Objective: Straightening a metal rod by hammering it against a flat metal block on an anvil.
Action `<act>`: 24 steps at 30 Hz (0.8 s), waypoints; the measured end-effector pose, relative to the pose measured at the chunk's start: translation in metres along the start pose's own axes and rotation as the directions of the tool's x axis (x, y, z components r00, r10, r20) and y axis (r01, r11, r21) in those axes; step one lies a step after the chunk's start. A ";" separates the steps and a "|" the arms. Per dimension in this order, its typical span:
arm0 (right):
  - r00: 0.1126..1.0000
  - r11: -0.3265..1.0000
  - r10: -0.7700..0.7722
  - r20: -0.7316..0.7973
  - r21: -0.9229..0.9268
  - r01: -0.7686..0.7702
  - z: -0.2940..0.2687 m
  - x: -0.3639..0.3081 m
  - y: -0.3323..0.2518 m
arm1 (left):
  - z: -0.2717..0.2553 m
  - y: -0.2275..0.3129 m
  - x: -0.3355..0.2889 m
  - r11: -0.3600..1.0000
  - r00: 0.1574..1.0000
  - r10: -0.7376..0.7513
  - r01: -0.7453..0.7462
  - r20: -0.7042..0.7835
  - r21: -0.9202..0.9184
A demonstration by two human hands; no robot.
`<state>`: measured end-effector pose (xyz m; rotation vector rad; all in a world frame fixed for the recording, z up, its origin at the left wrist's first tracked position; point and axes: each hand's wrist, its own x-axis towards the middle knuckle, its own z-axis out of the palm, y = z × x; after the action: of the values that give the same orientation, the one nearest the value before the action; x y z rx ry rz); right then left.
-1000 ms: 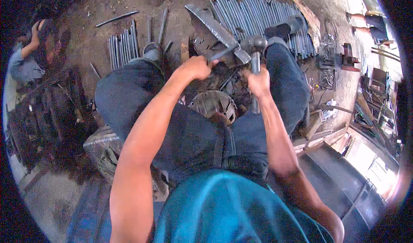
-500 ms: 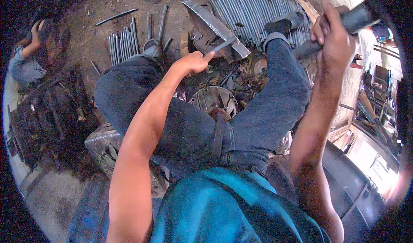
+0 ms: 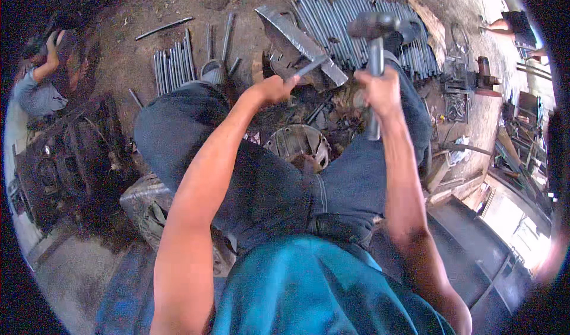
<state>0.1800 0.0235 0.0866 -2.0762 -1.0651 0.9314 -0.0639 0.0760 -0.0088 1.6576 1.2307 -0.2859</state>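
My left hand (image 3: 272, 90) is closed round a short grey metal rod (image 3: 311, 66). The rod's far end lies across the worn, shiny edge of a long steel block (image 3: 290, 32) that serves as an anvil between my feet. My right hand (image 3: 383, 90) grips the handle of a hammer, whose dark head (image 3: 373, 25) is up to the right of the block, apart from the rod. Motion smears this hand slightly. Below the block, a round metal casing (image 3: 297, 142) rests between my legs.
Many metal rods (image 3: 332, 23) lie in a row beyond the block, and a smaller row (image 3: 174, 65) is to the left. Dark machinery (image 3: 65, 151) stands at left near another person (image 3: 41, 83). Scrap and tools (image 3: 457, 97) lie at right.
My right hand has swung the hammer down and left from high at the right edge. My left hand still holds the rod at nearly the same place on the block.
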 end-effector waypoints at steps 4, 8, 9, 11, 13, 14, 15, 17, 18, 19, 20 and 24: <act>0.977 0.949 -0.172 -0.127 0.245 0.199 -0.051 -0.006 -0.105 | -0.008 0.007 -0.012 0.986 0.985 -0.123 0.135 0.121 -0.095; 0.853 0.687 -0.506 -0.127 0.540 0.487 -0.090 -0.010 -0.170 | -0.003 -0.001 -0.007 0.988 0.989 -0.111 0.121 0.096 -0.098; 0.834 0.631 -0.523 -0.173 0.580 0.516 -0.092 -0.014 -0.175 | -0.004 0.003 -0.006 0.988 0.990 -0.101 0.111 0.101 -0.104; 0.820 0.683 -0.497 -0.285 0.454 0.572 -0.056 -0.022 -0.162 | -0.010 0.002 -0.015 0.978 0.977 -0.131 0.155 0.167 -0.142; 0.847 0.791 -0.352 -0.399 0.357 0.497 -0.012 -0.027 -0.119 | -0.007 -0.006 -0.013 0.985 0.989 -0.095 0.110 0.111 -0.135; 0.778 0.860 -0.474 -0.412 -0.029 0.509 0.007 -0.016 -0.063 | -0.005 -0.005 -0.010 0.992 0.997 -0.049 0.055 0.063 -0.112; 0.656 0.823 -0.565 -0.500 -0.280 0.495 0.030 -0.002 0.009 | -0.004 0.009 -0.004 0.994 0.997 -0.021 0.030 0.076 -0.107; 0.996 0.987 0.047 -0.070 -0.153 -0.057 0.053 -0.018 0.042 | -0.009 0.014 -0.009 0.990 0.993 -0.108 0.112 0.052 -0.081; 0.961 0.959 0.271 0.044 -0.102 -0.266 0.055 -0.018 0.049 | -0.001 0.010 -0.006 0.991 0.993 -0.105 0.109 0.055 -0.078; 0.974 0.974 0.223 0.047 -0.037 -0.221 0.055 -0.014 0.036 | 0.003 -0.005 0.007 0.996 0.996 -0.088 0.087 -0.017 -0.031; 0.980 0.981 0.193 0.039 0.017 -0.194 0.043 -0.018 0.024 | 0.012 -0.013 0.014 0.998 0.996 -0.061 0.062 -0.066 0.014; 0.989 0.991 -0.091 -0.113 -0.107 0.079 -0.001 0.004 -0.019 | 0.005 -0.027 0.017 0.943 0.963 -0.097 0.169 0.250 -0.288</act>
<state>0.1742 0.0358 0.1008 -2.1222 -1.1501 0.7167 -0.0767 0.0813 -0.0376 1.2377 1.1469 -0.3433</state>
